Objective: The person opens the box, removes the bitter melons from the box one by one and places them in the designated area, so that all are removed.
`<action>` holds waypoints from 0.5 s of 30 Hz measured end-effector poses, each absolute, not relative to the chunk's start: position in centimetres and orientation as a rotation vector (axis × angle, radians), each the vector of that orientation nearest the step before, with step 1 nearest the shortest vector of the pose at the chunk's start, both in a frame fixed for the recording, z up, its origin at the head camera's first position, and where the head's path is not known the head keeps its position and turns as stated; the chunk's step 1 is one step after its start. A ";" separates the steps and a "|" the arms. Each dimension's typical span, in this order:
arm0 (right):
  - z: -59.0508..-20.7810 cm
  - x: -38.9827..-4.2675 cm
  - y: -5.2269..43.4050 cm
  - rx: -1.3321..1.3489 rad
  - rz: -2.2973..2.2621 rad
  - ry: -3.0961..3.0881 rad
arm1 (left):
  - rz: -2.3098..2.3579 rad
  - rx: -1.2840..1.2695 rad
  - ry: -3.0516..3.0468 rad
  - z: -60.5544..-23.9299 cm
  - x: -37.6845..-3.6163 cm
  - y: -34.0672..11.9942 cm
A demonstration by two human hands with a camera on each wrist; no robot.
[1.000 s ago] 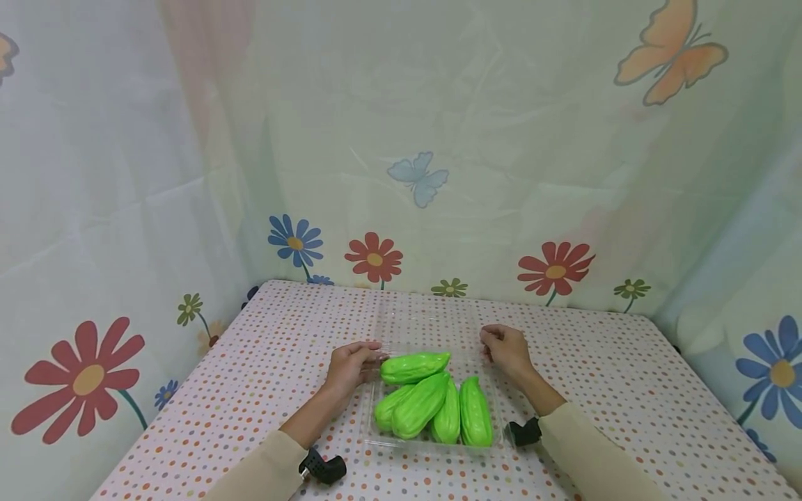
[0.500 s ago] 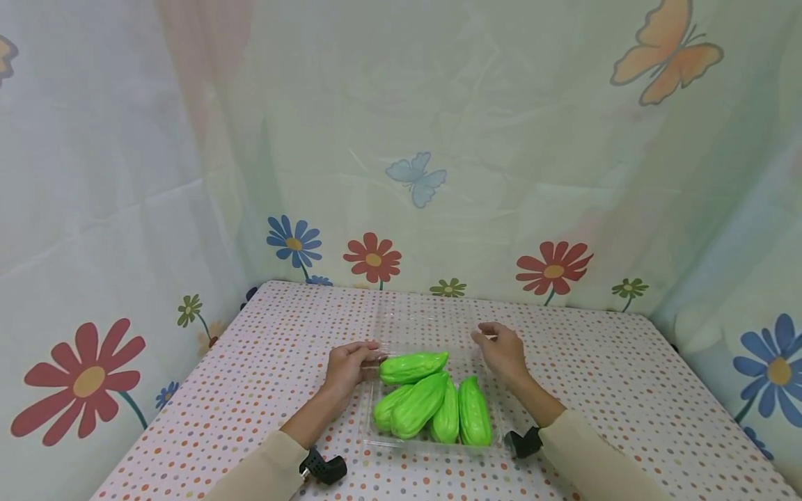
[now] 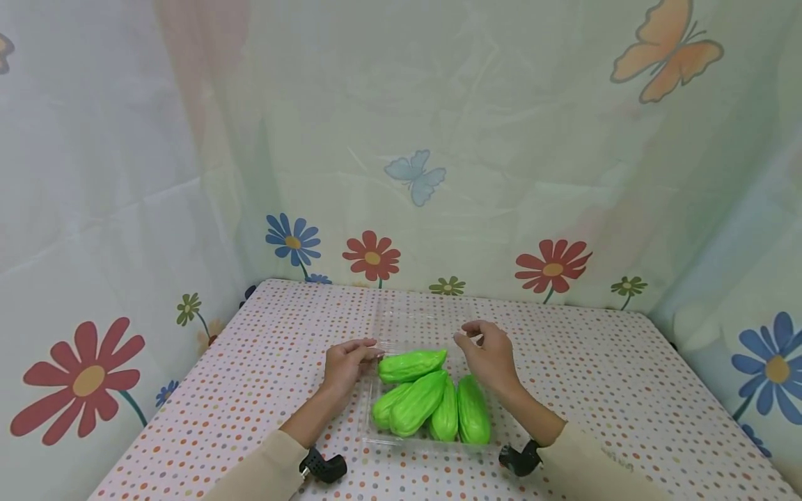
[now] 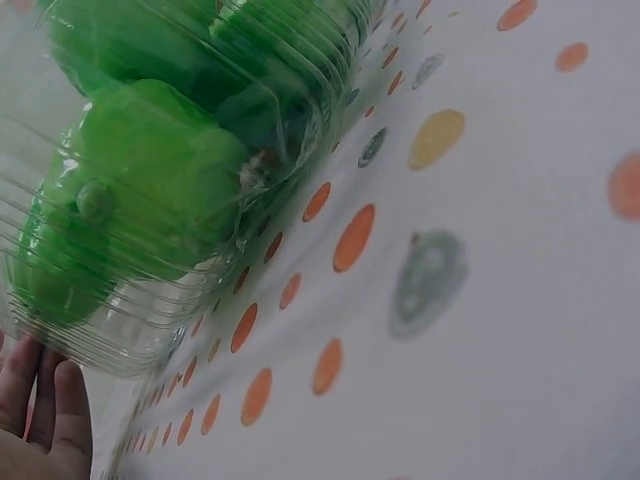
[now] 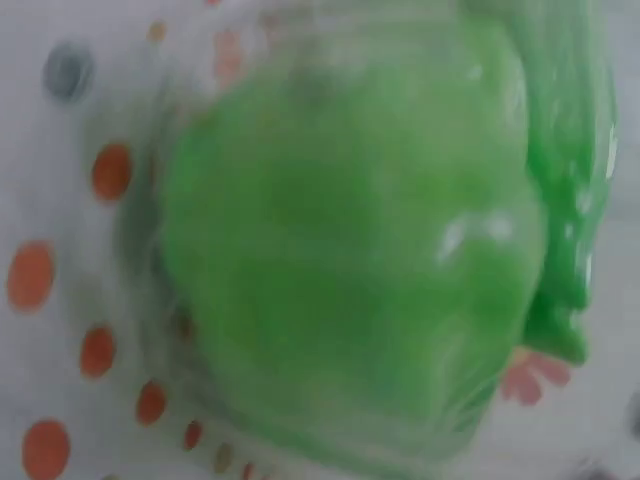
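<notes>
Head view: five green gourds lie in my clear box. One is on its side along the back of the box, two slant side by side at its left, and two stand lengthwise toward its right. Its clear lid is laid back behind the box and does not cover them. As I judge it, the filling is done, since I see no gourd outside the box; the closing is not done.

At the box's back left corner is my left hand. The left wrist view shows its fingers nearly straight, with the tips at the box's ribbed wall; I see no firm grip. My right hand hovers by the box's back right corner, over the lid's near edge. Its fingers are loosely bent, thumb and forefinger apart, with nothing seen between them. The right wrist view shows only blurred green through plastic, no fingers.

In front of the box, to either side, a black camera sits at each wrist, by my beige sleeves. Under the box spreads a dotted tablecloth; behind it hangs a pale backdrop with flowers and butterflies.
</notes>
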State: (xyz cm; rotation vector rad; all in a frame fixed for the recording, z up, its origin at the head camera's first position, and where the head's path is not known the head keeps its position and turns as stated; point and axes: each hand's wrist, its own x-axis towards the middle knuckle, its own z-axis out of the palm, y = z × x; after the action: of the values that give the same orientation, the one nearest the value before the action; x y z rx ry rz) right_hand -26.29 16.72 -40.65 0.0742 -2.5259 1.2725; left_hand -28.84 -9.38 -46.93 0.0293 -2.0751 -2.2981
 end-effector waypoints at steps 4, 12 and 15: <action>-40.0 -24.8 15.3 0.139 1.268 -2.577 | -2.330 0.033 -2.016 -46.8 -28.7 -9.5; -39.5 -22.5 13.1 0.267 1.287 -2.678 | -2.377 0.070 -1.919 -46.7 -29.1 -9.9; -39.4 -21.9 12.2 0.287 1.326 -2.698 | -2.356 0.092 -1.913 -46.8 -29.3 -10.1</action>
State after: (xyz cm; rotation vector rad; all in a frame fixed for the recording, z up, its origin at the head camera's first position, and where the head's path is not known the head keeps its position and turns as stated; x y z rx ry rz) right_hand -21.92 12.17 -39.44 0.2873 -2.6975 1.3259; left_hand -29.28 -10.06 -46.77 0.0922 -1.9131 -2.3565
